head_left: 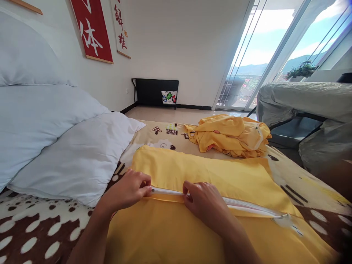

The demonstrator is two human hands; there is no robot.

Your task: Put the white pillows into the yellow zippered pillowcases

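A yellow pillowcase lies flat on the bed before me, with a white zipper running across it. My left hand pinches the zipper's left end, where a small dark metal piece shows beside the fingertips. A short way to the right, my right hand is closed on the zipper's edge, thumb and forefinger together. Between the hands a stretch of white zipper tape is visible. Near the zipper's right end lies a whitish tag. What sits inside each pinch is partly hidden by the fingers.
White pillows are piled on the left. A crumpled yellow cloth rests on the patterned bedsheet beyond the pillowcase. A grey plastic-covered piece of furniture stands at right, and a black folded panel leans against the far wall.
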